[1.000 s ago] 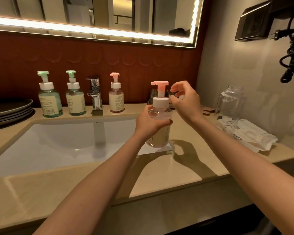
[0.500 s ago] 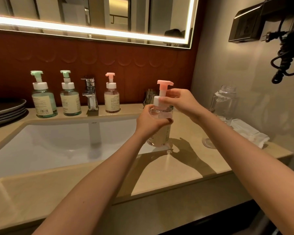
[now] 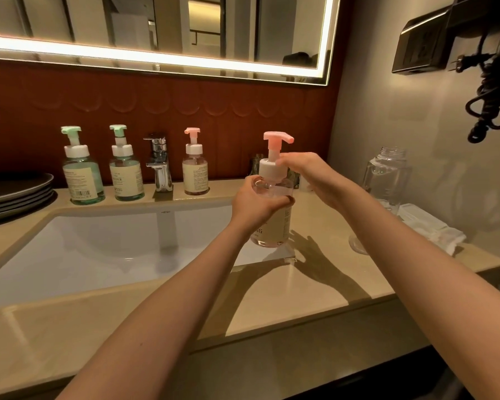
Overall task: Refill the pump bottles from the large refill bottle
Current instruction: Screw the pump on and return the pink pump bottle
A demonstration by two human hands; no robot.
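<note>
Pump bottle (image 3: pixel 272 226) with the pink pump head (image 3: pixel 277 138) sits between the two hands, over the counter (image 3: pixel 315 287) at the right-hand edge of the sink (image 3: pixel 98 249); whether its base rests on the stone or hangs just above it, I cannot tell. The left hand (image 3: pixel 254 206) grasps the clear shoulder of the bottle, its fingers (image 3: pixel 282 201) wrapped round the front, with the label running down below them. What has changed is the right hand (image 3: pixel 309 174): a second ago it was lifted off, fingers loosely raised beside the pump head, and half a second ago it was coming down. Now its thumb and fingers are closed round the white collar (image 3: pixel 269 168), directly above the left fingers and just under the pink head. That reads as a re-grip between twists of the pump cap. Which way it is being turned I cannot say from this, so the bottle is either being opened for filling or closed after it. The large refill bottle (image 3: pixel 387 174) stands uncapped well beyond the right fingers, against the wall, and no hand touches it. Away past the left fingers, along the back ledge, stand three more pump bottles (image 3: pixel 195 174) with their pumps on, either side of the tap (image 3: pixel 158 163).
</note>
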